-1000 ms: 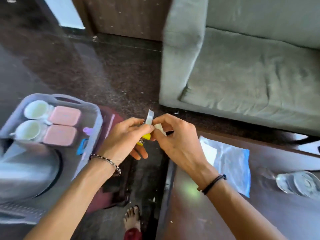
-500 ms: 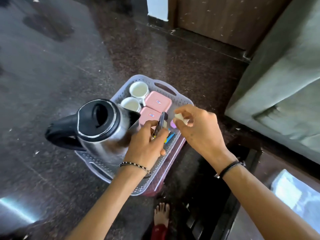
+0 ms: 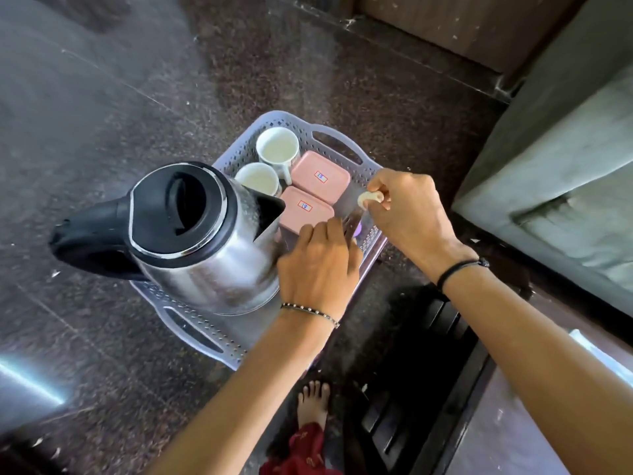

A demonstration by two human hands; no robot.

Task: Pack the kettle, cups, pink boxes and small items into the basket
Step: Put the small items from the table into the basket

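Note:
A grey perforated basket (image 3: 337, 140) stands on a low stool. It holds a steel kettle (image 3: 191, 231) with a black lid, two white cups (image 3: 277, 147) (image 3: 257, 179) and two pink boxes (image 3: 320, 176) (image 3: 305, 209). My left hand (image 3: 320, 265) reaches down into the basket beside the nearer pink box, its fingers around a thin flat packet (image 3: 351, 224) that is mostly hidden. My right hand (image 3: 406, 210) hovers over the basket's right rim and pinches a small cream-white piece (image 3: 368, 197). A purple item (image 3: 358, 229) peeks out beneath.
A grey sofa (image 3: 561, 159) fills the right side. A dark table edge (image 3: 513, 406) runs along the lower right. My bare foot (image 3: 313, 402) stands on the dark speckled floor (image 3: 137, 80) below the basket.
The view swung from the table to the basket. Both hands moved from in front of me down over the basket; my left hand sank lower inside it with the packet.

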